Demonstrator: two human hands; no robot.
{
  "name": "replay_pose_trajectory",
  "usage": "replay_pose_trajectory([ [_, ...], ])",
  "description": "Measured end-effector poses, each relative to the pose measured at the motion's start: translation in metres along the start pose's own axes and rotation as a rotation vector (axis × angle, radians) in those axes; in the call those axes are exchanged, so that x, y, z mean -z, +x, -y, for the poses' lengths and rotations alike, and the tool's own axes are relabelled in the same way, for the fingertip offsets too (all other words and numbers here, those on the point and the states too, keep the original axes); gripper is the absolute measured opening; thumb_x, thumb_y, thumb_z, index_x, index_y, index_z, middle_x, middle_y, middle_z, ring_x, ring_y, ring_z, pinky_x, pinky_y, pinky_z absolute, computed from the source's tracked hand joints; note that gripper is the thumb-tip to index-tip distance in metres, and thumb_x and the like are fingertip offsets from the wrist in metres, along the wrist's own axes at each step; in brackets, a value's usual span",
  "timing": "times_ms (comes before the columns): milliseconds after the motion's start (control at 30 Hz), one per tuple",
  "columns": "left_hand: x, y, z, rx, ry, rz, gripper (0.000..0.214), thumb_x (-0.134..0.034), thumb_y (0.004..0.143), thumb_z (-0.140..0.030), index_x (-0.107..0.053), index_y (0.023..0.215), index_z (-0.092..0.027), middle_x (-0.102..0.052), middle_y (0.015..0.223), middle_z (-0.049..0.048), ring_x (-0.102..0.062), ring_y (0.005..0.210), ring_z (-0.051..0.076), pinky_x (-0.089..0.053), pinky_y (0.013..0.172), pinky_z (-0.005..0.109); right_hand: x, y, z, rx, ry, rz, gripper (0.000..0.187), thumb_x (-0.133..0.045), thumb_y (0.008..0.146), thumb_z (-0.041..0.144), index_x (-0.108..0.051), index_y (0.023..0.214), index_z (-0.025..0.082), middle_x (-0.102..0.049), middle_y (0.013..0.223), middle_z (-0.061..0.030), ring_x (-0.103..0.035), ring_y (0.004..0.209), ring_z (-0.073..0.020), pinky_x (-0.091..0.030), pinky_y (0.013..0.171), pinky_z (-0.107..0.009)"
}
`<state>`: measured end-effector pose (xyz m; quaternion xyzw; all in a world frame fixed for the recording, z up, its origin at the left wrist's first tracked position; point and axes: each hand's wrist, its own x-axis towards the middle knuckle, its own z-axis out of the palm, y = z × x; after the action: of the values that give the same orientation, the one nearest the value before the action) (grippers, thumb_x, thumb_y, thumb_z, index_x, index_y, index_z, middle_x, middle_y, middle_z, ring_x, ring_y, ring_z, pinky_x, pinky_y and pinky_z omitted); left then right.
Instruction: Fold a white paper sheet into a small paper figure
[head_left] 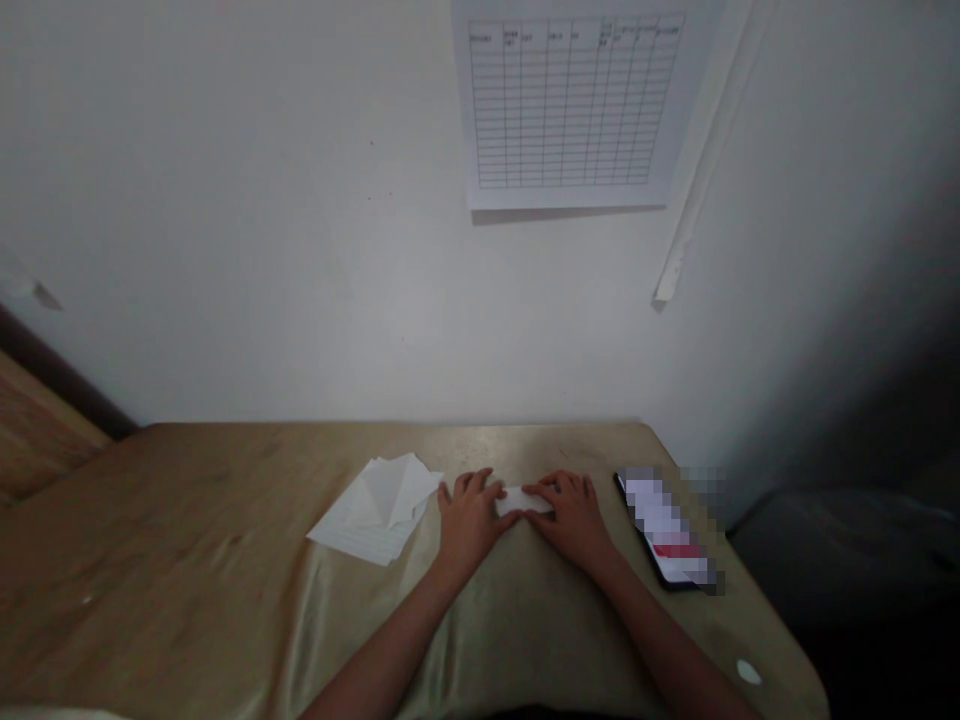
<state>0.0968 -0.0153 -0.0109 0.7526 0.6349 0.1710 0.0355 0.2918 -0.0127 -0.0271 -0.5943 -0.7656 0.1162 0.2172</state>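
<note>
A small folded piece of white paper (514, 501) lies on the table between my hands. My left hand (471, 512) grips its left end, thumb at the near edge and fingers at the far side. At the other end, my right hand (571, 512) holds the paper in the same way, its thumb close to the left one. Parts of the paper are hidden under the fingertips. Just left of my left hand is a loose stack of white paper sheets (360, 530), with a creased sheet (390, 488) on top.
A covered table (225, 580) meets the white wall. Right of my hands lies a phone (664, 545), its screen blurred out. A small white oval (748, 671) sits near the table's right edge. A printed chart (574, 110) hangs above, beside a white strip (697, 190).
</note>
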Motion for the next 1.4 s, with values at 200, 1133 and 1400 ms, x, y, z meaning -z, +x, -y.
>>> replay_pose_trajectory([
  [200, 0.003, 0.003, 0.002, 0.02, 0.007, 0.1, 0.038, -0.073, 0.083, -0.052, -0.07, 0.116, -0.033, -0.054, 0.152, 0.0046, -0.038, 0.144, 0.038, -0.016, 0.114, 0.08, 0.003, 0.002, -0.004, -0.004, -0.013, 0.064, 0.041, -0.062, 0.093, 0.037, -0.063, 0.133, 0.043, -0.059, 0.131, -0.005, -0.048, 0.13, -0.0275, -0.017, 0.121, -0.056],
  [1133, 0.008, -0.004, 0.027, 0.088, -0.024, 0.212, 0.038, -0.07, 0.087, -0.049, -0.067, 0.125, -0.055, -0.037, 0.164, 0.0011, -0.017, 0.155, 0.043, -0.007, 0.107, 0.087, 0.0, 0.009, -0.042, 0.103, 0.023, 0.156, 0.071, -0.043, 0.079, 0.001, -0.059, 0.14, 0.034, -0.056, 0.145, -0.0029, -0.044, 0.138, -0.0192, -0.026, 0.12, -0.041],
  [1400, 0.001, -0.01, 0.015, 0.057, -0.01, 0.073, 0.034, -0.07, 0.086, -0.044, -0.071, 0.12, -0.045, -0.046, 0.158, 0.0047, -0.023, 0.153, 0.039, 0.001, 0.111, 0.083, -0.001, 0.003, -0.037, 0.079, 0.059, 0.095, 0.063, -0.041, 0.081, 0.003, -0.063, 0.134, 0.029, -0.058, 0.141, -0.0039, -0.047, 0.136, -0.0187, -0.025, 0.121, -0.041],
])
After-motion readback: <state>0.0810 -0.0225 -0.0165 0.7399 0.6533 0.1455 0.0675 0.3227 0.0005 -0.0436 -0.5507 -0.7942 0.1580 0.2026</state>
